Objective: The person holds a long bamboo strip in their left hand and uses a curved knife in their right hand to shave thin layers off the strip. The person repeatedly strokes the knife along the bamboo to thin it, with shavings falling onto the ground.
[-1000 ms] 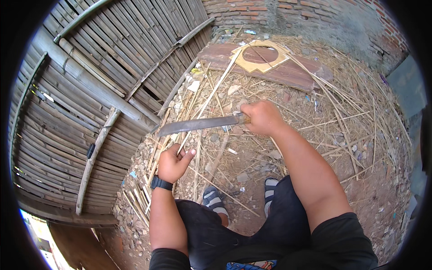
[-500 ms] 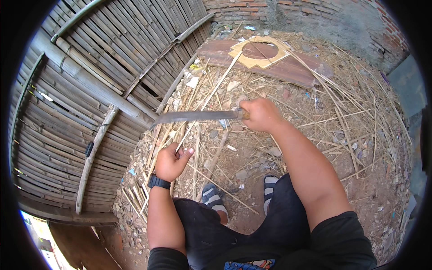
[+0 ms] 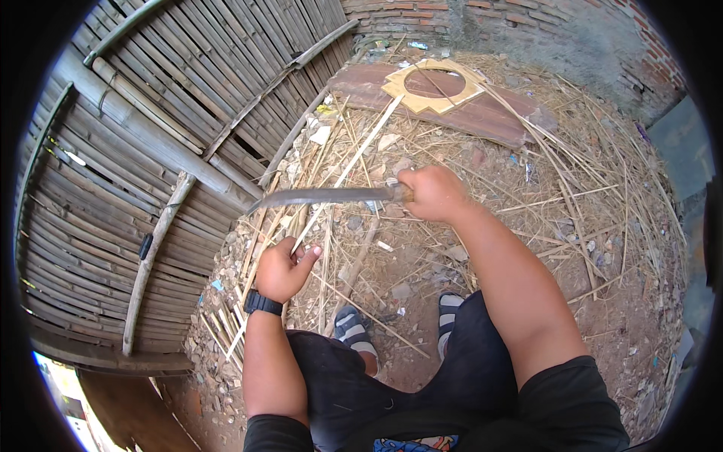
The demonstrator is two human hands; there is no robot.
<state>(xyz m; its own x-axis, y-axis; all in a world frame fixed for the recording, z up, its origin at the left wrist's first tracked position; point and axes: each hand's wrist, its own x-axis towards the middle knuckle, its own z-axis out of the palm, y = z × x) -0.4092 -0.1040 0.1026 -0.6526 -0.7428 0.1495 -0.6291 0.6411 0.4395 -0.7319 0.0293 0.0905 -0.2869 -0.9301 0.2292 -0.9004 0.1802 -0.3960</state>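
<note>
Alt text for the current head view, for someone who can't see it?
A person's right hand holds a long knife crossing, in view, a pale strip gripped by the left hand; whether knife and strip touch is unclear. Below lies littered ground, beside a slatted wall.

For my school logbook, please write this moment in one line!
left hand: grips pale strip | right hand: holds knife | knife: crosses strip in view, contact unclear
</note>
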